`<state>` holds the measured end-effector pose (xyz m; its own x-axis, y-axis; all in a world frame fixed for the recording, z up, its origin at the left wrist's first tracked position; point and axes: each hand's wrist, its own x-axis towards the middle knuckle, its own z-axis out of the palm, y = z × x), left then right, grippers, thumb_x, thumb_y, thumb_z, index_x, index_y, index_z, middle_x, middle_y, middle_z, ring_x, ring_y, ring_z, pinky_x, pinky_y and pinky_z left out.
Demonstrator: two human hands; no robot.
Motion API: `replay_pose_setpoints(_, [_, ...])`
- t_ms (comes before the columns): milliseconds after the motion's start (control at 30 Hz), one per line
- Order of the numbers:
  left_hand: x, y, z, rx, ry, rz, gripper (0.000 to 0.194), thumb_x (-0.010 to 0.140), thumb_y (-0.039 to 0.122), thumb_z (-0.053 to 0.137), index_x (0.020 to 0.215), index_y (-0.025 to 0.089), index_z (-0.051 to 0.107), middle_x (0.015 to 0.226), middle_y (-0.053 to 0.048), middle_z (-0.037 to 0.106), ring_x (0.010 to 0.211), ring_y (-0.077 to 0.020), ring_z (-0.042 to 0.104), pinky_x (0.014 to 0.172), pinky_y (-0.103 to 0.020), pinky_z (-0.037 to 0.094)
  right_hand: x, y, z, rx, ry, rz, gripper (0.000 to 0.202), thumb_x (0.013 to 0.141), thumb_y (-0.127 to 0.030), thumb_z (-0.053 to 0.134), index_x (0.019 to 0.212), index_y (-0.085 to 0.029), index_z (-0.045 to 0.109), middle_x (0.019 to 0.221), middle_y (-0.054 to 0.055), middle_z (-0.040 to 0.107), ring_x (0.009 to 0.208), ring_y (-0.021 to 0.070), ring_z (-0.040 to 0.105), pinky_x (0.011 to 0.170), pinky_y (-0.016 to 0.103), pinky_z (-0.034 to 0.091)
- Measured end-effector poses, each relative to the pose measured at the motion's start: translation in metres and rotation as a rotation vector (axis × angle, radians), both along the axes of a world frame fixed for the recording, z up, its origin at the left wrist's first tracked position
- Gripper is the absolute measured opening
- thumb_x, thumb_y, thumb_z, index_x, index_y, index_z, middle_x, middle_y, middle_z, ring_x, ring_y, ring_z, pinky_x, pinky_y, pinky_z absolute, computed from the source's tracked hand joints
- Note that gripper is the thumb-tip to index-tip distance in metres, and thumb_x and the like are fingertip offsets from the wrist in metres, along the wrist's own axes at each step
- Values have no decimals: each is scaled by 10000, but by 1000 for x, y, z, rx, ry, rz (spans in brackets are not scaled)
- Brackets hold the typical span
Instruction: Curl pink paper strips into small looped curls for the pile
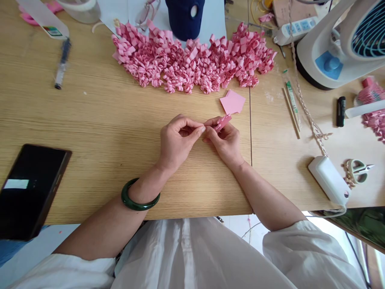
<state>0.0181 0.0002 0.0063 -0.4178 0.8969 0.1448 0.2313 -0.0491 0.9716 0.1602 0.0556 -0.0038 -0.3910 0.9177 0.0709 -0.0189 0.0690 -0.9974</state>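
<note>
My right hand (227, 142) holds a small pink strip with a notched edge (223, 123), which looks like paper or foam, between thumb and fingers. Fingertip to fingertip with it, my left hand (177, 138) is closed in a pinch; whatever lies in that pinch is too small and covered to make out. Just beyond the right hand lies a little stack of pink pentagon-shaped pieces (233, 102). Farther back, a wide heap of pink curled-strip flowers (192, 64) spreads across the wooden table (99, 120).
At left are a dark tablet-like device (28, 184) and a pen (62, 64). A navy container (185, 18) stands behind the heap. On the right are a white fan (325, 48), a power strip (296, 30), a black marker (341, 111), a white power bank (329, 180) and small scissors (357, 170).
</note>
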Motion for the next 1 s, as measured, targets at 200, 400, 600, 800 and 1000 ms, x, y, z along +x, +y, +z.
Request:
replay_pose_setpoints(200, [0,1,0,-16,-69,-8,83,826,236,808,792,220,733,831,3,763,744,-142,691,710,-262,571,-2,-1,5,-30,40,-25,523,790,-698,833,831,-201,675,772,-23,628,612,81,584,581,229,568])
replay_pose_setpoints(400, [0,2,1,-46,-96,1,91,832,246,812,803,220,730,843,-3,769,768,-150,703,718,-260,582,-1,-1,7,-54,20,-4,544,772,-724,832,847,-207,682,777,-22,632,629,86,590,600,234,584])
replay_pose_setpoints(600, [0,2,1,-53,-108,-53,231,992,382,659,895,211,781,918,-27,773,725,-131,677,669,-251,542,0,-1,4,-37,27,-50,530,799,-698,827,796,-204,636,792,-19,635,624,80,586,587,225,570])
replay_pose_setpoints(800, [-1,2,3,-60,-102,-64,148,921,324,736,843,223,810,804,-11,762,662,-137,635,658,-267,527,-1,0,3,-29,42,-49,515,800,-678,838,798,-201,643,759,-34,625,586,69,588,569,223,530])
replay_pose_setpoints(1000, [-2,2,3,-51,-65,-51,148,909,284,744,779,230,789,730,3,731,643,-140,618,654,-270,513,-2,0,5,-45,16,-57,561,754,-721,845,785,-201,639,753,-34,632,580,74,591,560,232,519])
